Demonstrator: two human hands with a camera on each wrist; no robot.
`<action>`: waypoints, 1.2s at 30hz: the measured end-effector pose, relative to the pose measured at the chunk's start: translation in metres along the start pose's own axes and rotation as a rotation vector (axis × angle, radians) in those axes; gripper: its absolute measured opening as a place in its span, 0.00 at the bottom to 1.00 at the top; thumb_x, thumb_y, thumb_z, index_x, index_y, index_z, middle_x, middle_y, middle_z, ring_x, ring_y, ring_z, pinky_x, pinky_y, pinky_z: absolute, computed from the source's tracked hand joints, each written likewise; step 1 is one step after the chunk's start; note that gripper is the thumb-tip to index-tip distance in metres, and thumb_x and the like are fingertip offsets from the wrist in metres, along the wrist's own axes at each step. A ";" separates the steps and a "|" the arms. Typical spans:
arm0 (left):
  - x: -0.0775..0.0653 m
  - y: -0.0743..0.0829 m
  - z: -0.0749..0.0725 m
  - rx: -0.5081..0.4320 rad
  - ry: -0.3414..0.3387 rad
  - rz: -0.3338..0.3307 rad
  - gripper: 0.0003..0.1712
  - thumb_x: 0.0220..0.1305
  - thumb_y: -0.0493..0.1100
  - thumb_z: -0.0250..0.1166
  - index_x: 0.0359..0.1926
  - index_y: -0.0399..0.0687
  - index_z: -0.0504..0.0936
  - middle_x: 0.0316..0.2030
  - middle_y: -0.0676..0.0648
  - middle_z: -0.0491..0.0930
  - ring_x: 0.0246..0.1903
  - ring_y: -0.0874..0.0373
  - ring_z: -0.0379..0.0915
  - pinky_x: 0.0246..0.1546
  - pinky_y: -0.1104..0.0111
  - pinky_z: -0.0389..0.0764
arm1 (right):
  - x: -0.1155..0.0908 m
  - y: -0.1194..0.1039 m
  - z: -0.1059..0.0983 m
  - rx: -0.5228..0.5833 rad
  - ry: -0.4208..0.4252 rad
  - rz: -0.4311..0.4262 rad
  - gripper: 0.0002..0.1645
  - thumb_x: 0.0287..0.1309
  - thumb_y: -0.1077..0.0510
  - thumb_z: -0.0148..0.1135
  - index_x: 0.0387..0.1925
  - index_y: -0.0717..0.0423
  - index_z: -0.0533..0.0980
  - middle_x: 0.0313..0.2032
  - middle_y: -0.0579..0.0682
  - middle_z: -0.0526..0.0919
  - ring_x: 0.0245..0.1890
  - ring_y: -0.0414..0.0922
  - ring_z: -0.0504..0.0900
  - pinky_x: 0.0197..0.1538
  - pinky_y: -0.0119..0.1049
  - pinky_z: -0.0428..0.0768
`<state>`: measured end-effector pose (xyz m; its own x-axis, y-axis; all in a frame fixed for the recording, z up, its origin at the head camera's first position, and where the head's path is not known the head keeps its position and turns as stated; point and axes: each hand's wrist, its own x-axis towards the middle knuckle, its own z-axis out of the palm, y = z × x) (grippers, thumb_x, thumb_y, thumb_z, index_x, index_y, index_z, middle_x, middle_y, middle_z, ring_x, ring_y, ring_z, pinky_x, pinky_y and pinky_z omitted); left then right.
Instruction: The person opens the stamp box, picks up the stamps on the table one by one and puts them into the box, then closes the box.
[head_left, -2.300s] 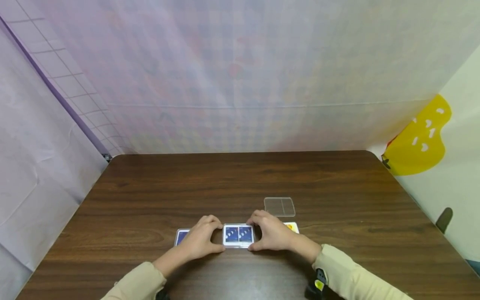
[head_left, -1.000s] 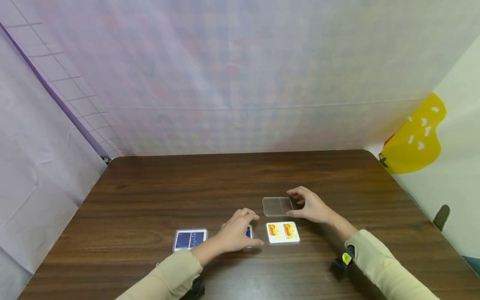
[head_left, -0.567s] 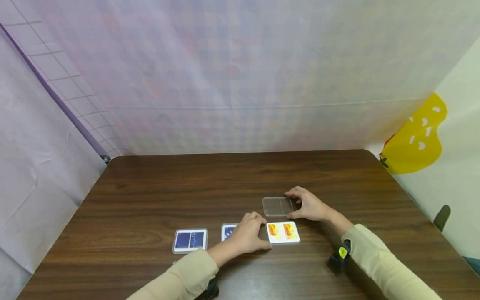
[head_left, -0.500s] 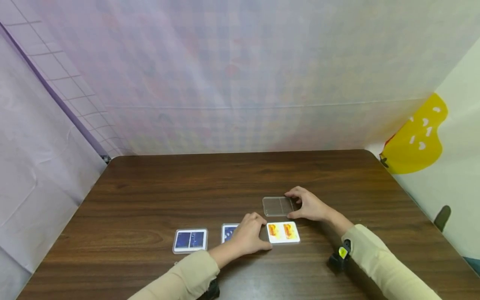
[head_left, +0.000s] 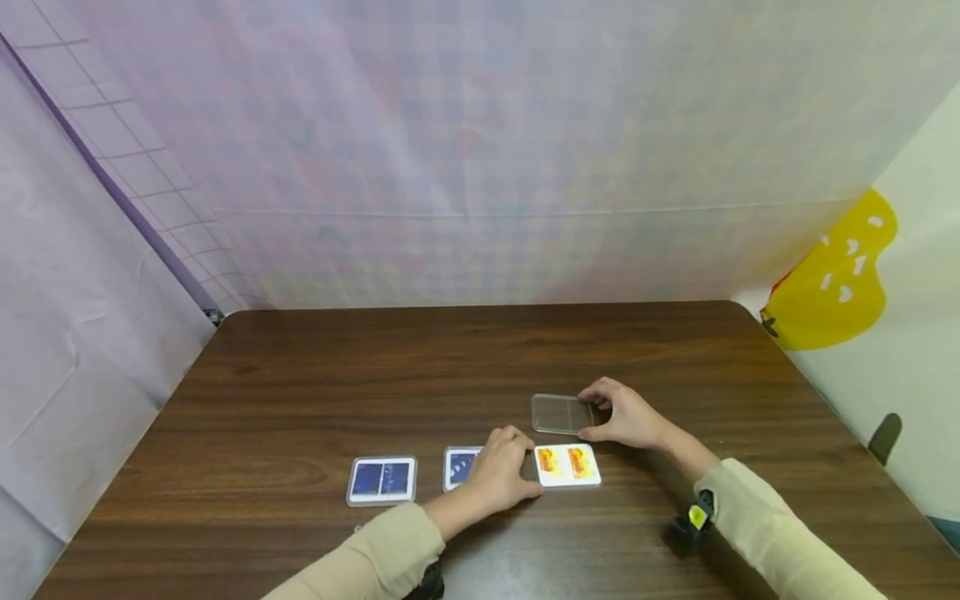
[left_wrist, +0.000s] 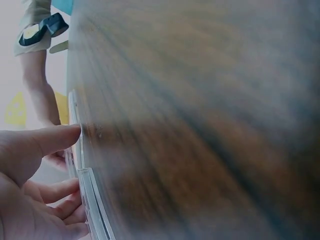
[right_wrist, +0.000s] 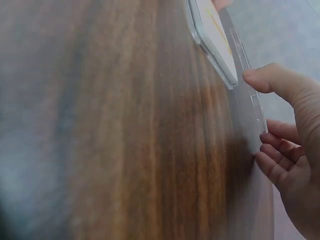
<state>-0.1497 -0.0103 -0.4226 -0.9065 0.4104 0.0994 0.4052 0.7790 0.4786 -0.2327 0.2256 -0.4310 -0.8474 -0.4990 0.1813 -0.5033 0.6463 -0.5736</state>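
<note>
Three flat card cases lie in a row on the brown table point(head_left: 375, 358). The right one, a white-bordered case with yellow-orange cards point(head_left: 566, 467), has my left hand point(head_left: 498, 471) at its left end, thumb on the near corner and fingers at the far one. My left hand and wrist partly cover the middle case with blue cards point(head_left: 459, 467). Just behind the yellow-card case, my right hand point(head_left: 626, 417) pinches the right end of a clear plastic lid point(head_left: 555, 414). In the right wrist view, thumb and fingers straddle the lid's edge point(right_wrist: 255, 102).
The left case with dark blue cards point(head_left: 381, 481) lies apart from the others. A pale checked curtain point(head_left: 465, 167) hangs behind the table's far edge. Each wrist wears a black camera; the right one point(head_left: 688, 525) sits low over the table.
From the middle case, my left hand has moved right to the yellow-card case. My right hand has gone to the clear lid, which has just shifted slightly right.
</note>
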 end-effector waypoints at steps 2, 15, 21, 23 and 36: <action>0.000 0.000 0.000 0.008 0.004 0.006 0.30 0.39 0.50 0.74 0.45 0.40 0.79 0.42 0.49 0.74 0.44 0.56 0.67 0.42 0.71 0.73 | -0.004 -0.001 -0.001 0.004 0.007 -0.003 0.30 0.35 0.53 0.74 0.42 0.63 0.75 0.40 0.51 0.77 0.40 0.45 0.75 0.43 0.38 0.78; -0.001 -0.001 0.000 0.008 -0.003 0.009 0.30 0.40 0.50 0.74 0.46 0.40 0.78 0.43 0.48 0.74 0.45 0.55 0.67 0.45 0.70 0.73 | -0.039 -0.015 0.000 0.009 0.002 -0.093 0.30 0.33 0.55 0.75 0.43 0.58 0.75 0.41 0.45 0.75 0.41 0.41 0.75 0.44 0.35 0.78; -0.001 -0.002 0.001 0.007 -0.004 0.013 0.31 0.41 0.50 0.74 0.46 0.39 0.78 0.43 0.48 0.74 0.45 0.55 0.66 0.45 0.70 0.73 | -0.046 -0.017 0.006 -0.013 0.003 -0.144 0.30 0.31 0.55 0.75 0.42 0.58 0.75 0.41 0.45 0.75 0.41 0.40 0.75 0.43 0.34 0.78; -0.001 -0.002 0.001 0.004 -0.007 0.012 0.31 0.41 0.50 0.74 0.46 0.39 0.78 0.44 0.48 0.74 0.45 0.55 0.66 0.44 0.70 0.73 | -0.048 -0.018 0.006 -0.029 -0.004 -0.145 0.31 0.31 0.54 0.75 0.43 0.57 0.75 0.42 0.44 0.75 0.42 0.40 0.74 0.44 0.34 0.77; 0.000 -0.002 0.002 -0.011 -0.001 0.017 0.31 0.39 0.50 0.74 0.46 0.39 0.78 0.43 0.47 0.74 0.45 0.55 0.67 0.43 0.69 0.74 | -0.050 -0.023 0.009 -0.117 -0.042 -0.132 0.31 0.32 0.49 0.75 0.43 0.52 0.76 0.43 0.40 0.74 0.46 0.40 0.72 0.47 0.43 0.75</action>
<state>-0.1499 -0.0112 -0.4249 -0.8994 0.4238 0.1070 0.4191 0.7668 0.4862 -0.1771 0.2304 -0.4334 -0.7659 -0.6064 0.2138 -0.6283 0.6350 -0.4494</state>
